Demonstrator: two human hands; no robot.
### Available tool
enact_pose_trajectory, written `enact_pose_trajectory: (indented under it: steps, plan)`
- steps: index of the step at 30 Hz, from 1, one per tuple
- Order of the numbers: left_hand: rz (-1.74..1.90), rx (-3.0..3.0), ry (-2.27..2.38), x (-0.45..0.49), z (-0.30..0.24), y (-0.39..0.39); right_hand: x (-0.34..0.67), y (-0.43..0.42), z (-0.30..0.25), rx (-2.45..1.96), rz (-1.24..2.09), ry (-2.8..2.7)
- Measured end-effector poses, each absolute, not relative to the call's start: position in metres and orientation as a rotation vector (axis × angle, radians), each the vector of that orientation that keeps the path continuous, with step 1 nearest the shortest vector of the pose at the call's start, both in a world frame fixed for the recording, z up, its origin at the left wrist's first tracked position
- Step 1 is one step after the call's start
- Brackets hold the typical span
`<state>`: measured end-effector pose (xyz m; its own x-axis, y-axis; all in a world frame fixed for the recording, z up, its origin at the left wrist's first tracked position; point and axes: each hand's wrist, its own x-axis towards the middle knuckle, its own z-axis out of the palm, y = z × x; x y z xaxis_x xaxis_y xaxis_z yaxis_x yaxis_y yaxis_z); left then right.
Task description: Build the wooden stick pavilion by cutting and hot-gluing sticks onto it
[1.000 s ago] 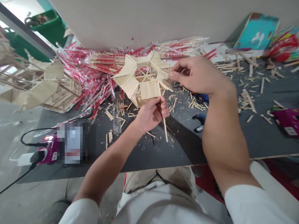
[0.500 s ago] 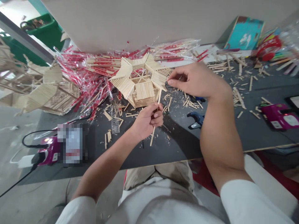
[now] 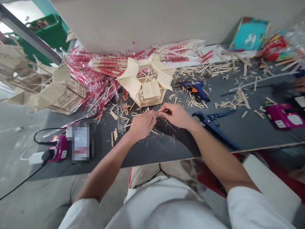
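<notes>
Bent fingers of my left hand are closed in a pinch just in front of the star-shaped wooden model. My right hand meets it fingertip to fingertip, also pinching. A small pale bit of wooden stick shows between the fingertips; most of whatever they hold is hidden. The model stands on the dark table, built of thin sticks with slatted flared panels, and neither hand visibly touches it. Right of the hands lies a blue-handled cutter. Behind it rests a blue glue gun with an orange trigger.
Red-and-clear wrapped stick bundles pile along the wall. A larger stick model stands left. Purple power adapters and a blurred-out phone sit nearby. Another person's hand is at the right edge beside a long translucent rod. Stick scraps litter the table.
My right hand has come down from the model's right side to meet my left. The long stick no longer stands out from my left hand. The glue gun and cutter are now uncovered.
</notes>
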<state>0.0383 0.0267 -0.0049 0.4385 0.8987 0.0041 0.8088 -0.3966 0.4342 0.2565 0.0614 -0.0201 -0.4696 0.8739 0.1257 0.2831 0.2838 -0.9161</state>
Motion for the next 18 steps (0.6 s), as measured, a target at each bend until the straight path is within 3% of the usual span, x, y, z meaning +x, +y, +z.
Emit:
enact_pose_trajectory:
  steps: [18]
  plan:
    - [0.447,2.425,1.43,0.041,-0.014,0.037,0.24,0.055,-0.039,-1.034,1.107,-1.749]
